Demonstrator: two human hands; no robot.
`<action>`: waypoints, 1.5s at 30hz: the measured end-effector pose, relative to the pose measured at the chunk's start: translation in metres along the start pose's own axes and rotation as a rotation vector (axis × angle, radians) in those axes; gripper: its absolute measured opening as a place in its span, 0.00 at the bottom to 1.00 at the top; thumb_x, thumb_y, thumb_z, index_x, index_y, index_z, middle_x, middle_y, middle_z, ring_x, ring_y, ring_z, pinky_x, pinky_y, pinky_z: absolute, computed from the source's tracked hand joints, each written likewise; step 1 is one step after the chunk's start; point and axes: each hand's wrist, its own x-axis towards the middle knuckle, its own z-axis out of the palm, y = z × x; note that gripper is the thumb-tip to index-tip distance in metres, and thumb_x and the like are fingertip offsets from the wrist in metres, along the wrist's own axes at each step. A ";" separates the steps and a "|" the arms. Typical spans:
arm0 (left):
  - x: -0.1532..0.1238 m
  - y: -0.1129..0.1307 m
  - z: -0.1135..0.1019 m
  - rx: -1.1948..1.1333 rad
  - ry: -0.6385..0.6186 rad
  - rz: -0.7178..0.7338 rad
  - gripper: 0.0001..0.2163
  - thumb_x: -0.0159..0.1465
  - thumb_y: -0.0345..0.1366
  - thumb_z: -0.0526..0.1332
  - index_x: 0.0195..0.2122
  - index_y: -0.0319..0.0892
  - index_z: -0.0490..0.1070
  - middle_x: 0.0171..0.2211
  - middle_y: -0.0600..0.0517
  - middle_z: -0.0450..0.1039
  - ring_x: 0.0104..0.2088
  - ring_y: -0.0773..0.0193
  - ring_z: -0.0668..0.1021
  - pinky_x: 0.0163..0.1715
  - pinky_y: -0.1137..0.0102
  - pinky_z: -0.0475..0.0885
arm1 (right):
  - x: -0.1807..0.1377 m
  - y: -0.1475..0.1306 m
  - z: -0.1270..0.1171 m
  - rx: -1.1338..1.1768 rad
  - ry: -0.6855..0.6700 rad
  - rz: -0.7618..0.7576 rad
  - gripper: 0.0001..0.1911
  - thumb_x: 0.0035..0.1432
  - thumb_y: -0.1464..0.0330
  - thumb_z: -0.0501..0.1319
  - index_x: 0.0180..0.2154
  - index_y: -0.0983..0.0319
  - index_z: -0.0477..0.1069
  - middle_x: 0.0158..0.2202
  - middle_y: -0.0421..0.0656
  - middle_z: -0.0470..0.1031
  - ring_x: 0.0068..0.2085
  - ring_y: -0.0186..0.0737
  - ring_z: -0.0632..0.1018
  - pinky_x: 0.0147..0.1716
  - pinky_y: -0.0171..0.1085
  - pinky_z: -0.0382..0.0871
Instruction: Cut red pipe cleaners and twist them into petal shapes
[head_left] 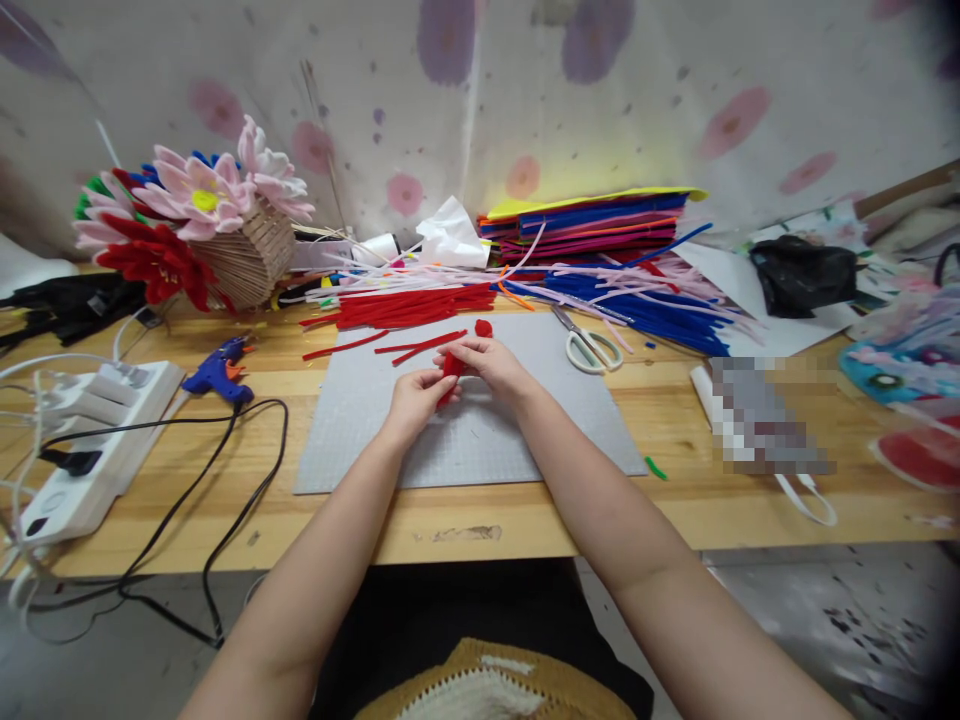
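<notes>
Both my hands meet over a grey mat (480, 440) on the wooden table. My left hand (416, 398) and my right hand (487, 362) pinch a small red pipe-cleaner piece (452, 368) between their fingertips; the fingers are closed on it. A small red coil (484, 328) lies just beyond my right hand. Loose red pipe cleaners (416, 345) lie on the mat's far edge, with a thick bundle of red ones (420, 305) behind them.
White-handled scissors (589, 345) lie right of the mat. A blue glue gun (219, 374) and a white power strip (90, 440) with cables sit at left. A basket of pipe-cleaner flowers (202, 235), blue and pink pipe cleaners (645, 300), stacked coloured sheets (592, 225) stand behind.
</notes>
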 end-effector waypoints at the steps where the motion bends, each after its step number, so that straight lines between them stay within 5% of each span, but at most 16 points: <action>1: -0.001 0.001 0.000 0.000 -0.009 0.002 0.15 0.41 0.42 0.69 0.26 0.36 0.74 0.21 0.51 0.73 0.20 0.69 0.73 0.28 0.70 0.70 | -0.001 -0.002 -0.004 -0.021 -0.048 0.015 0.16 0.43 0.59 0.64 0.31 0.64 0.74 0.32 0.44 0.77 0.33 0.35 0.76 0.34 0.35 0.69; 3: -0.002 0.003 0.001 -0.023 -0.042 -0.013 0.15 0.42 0.42 0.68 0.27 0.36 0.74 0.22 0.51 0.73 0.20 0.70 0.72 0.28 0.69 0.70 | -0.001 -0.003 -0.007 -0.033 -0.069 0.023 0.16 0.42 0.59 0.65 0.31 0.64 0.75 0.32 0.44 0.77 0.34 0.36 0.76 0.35 0.35 0.69; 9: -0.001 -0.002 0.009 -0.155 -0.092 -0.083 0.16 0.44 0.43 0.67 0.28 0.35 0.72 0.24 0.49 0.73 0.24 0.68 0.74 0.30 0.68 0.71 | 0.003 0.011 0.020 0.195 0.259 -0.066 0.14 0.40 0.60 0.65 0.28 0.63 0.73 0.31 0.44 0.77 0.39 0.39 0.76 0.37 0.35 0.69; 12: 0.000 -0.003 0.010 -0.181 -0.073 -0.082 0.16 0.43 0.43 0.67 0.27 0.35 0.72 0.23 0.50 0.73 0.23 0.70 0.74 0.29 0.70 0.71 | 0.004 0.014 0.029 0.244 0.302 -0.061 0.13 0.44 0.60 0.64 0.30 0.62 0.72 0.32 0.44 0.77 0.40 0.38 0.76 0.36 0.34 0.70; 15: -0.001 -0.001 0.009 -0.187 -0.061 -0.099 0.13 0.45 0.41 0.67 0.26 0.35 0.72 0.22 0.53 0.71 0.22 0.72 0.72 0.30 0.70 0.71 | 0.004 0.011 0.021 0.218 0.245 0.010 0.12 0.46 0.61 0.62 0.31 0.63 0.72 0.34 0.45 0.77 0.39 0.38 0.76 0.34 0.33 0.70; 21: -0.007 0.009 0.008 -0.292 -0.186 -0.165 0.09 0.51 0.35 0.64 0.30 0.35 0.73 0.20 0.55 0.67 0.21 0.74 0.70 0.31 0.70 0.72 | 0.001 0.006 -0.001 0.276 -0.084 0.134 0.16 0.53 0.57 0.57 0.38 0.60 0.72 0.39 0.45 0.76 0.38 0.37 0.76 0.35 0.36 0.71; 30: -0.006 0.008 0.009 -0.445 -0.249 -0.312 0.05 0.56 0.30 0.59 0.29 0.35 0.73 0.20 0.53 0.68 0.20 0.75 0.71 0.29 0.75 0.73 | 0.005 0.011 0.002 0.366 0.015 0.145 0.09 0.52 0.62 0.59 0.31 0.61 0.71 0.32 0.42 0.77 0.33 0.35 0.76 0.38 0.37 0.71; 41: -0.008 0.009 0.014 -0.407 -0.204 -0.296 0.05 0.56 0.30 0.59 0.29 0.34 0.73 0.19 0.52 0.70 0.22 0.74 0.73 0.29 0.75 0.72 | 0.007 0.008 0.011 0.385 0.174 0.135 0.06 0.52 0.69 0.59 0.24 0.63 0.69 0.24 0.40 0.74 0.28 0.32 0.75 0.30 0.31 0.69; 45: -0.006 0.005 0.014 -0.321 -0.122 -0.198 0.07 0.52 0.32 0.63 0.29 0.33 0.73 0.21 0.52 0.71 0.21 0.73 0.73 0.27 0.74 0.72 | 0.005 0.006 0.011 0.296 0.128 0.091 0.07 0.50 0.65 0.60 0.28 0.63 0.71 0.29 0.42 0.76 0.31 0.33 0.76 0.34 0.34 0.70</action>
